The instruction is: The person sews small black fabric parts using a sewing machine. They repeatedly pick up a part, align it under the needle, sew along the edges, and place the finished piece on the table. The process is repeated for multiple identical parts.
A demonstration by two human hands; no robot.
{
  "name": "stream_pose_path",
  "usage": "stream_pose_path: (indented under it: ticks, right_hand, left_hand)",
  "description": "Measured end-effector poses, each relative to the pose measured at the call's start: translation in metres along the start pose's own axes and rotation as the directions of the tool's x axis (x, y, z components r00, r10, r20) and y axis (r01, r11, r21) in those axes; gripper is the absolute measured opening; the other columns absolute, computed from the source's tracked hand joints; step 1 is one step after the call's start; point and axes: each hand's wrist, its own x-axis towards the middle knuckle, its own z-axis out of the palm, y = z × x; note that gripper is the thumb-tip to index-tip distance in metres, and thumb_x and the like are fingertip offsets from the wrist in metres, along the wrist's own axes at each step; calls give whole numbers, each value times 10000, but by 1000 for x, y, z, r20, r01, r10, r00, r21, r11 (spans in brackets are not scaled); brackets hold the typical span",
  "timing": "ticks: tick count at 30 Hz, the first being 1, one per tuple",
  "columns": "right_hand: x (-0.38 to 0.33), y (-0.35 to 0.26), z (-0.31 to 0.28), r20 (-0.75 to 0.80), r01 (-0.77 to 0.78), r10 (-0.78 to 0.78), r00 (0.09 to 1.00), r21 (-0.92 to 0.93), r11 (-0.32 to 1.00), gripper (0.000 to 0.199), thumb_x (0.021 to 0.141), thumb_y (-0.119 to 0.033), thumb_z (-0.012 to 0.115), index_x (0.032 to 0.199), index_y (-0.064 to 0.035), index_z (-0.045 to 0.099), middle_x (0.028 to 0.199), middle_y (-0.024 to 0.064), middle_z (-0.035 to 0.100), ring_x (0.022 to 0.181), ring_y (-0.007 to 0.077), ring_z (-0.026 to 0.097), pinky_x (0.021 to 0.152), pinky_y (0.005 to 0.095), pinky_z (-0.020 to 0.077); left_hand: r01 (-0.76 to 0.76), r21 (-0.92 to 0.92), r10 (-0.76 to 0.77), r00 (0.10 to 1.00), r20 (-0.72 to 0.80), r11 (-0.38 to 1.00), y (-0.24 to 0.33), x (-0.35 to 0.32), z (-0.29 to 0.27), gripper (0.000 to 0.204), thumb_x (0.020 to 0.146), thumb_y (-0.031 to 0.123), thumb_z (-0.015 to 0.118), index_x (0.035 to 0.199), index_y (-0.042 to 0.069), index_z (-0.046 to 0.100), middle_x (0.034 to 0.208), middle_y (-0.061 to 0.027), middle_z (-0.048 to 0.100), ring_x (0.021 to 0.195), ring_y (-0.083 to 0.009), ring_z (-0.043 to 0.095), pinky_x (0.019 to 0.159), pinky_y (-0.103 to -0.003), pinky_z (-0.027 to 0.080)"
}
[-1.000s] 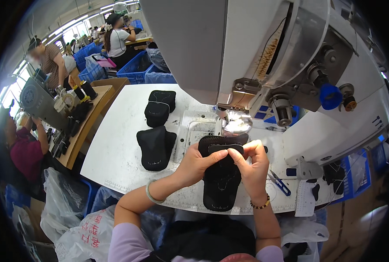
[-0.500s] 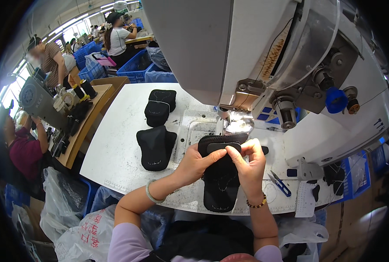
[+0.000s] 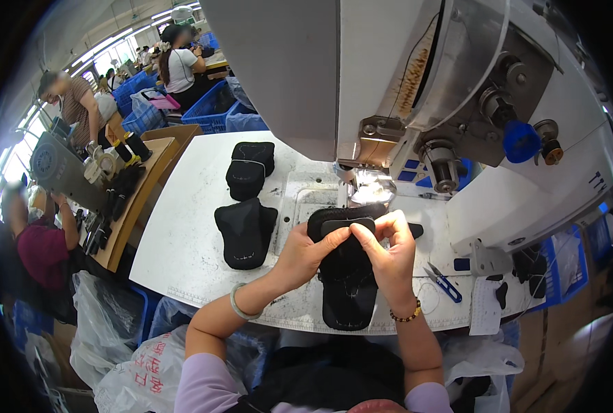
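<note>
At frame centre, the left hand (image 3: 305, 251) and right hand (image 3: 389, 251) pinched a small strip (image 3: 348, 226) onto the black upper (image 3: 348, 275), just below the needle (image 3: 370, 187). Fingertips so near risked a jab; the strip could slip askew.

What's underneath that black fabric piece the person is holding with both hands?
The black fabric piece lies on the white table, its far end by the sewing machine. Left hand and right hand pinch a strip on top. What lies directly beneath is covered.
</note>
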Motion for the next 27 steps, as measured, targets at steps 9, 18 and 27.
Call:
stream_pose_path:
  ticks: [9,18,27]
  right_hand:
    - [-10,29,-47,482,807,-724,493,-564,174,301,709,-50,715,923,-257,678,991,9,429,811,158,434,679,320,357]
    - [16,-6,-26,542,870,-708,452,-444,216,324,707,-160,627,1026,-206,659,928,-64,511,744,97,456,727,283,325]
    - [43,6,-25,407,780,-698,590,-509,363,407,625,-250,716,1024,-183,672,927,-20,520,793,146,506,711,318,353]
  left_hand:
    - [85,-305,-120,988,-98,948,15,-8,15,248,875,136,629,1050,-36,588,952,-83,646,804,-138,633,716,-271,531]
    - [5,-182,-50,968,-245,983,27,-8,7,224,861,105,607,1029,-42,589,948,-92,639,831,-150,628,732,-277,518]
    - [-94,-204,49,975,-217,974,28,40,9,183,886,106,550,985,-33,614,897,-52,626,792,-112,599,704,-247,493]
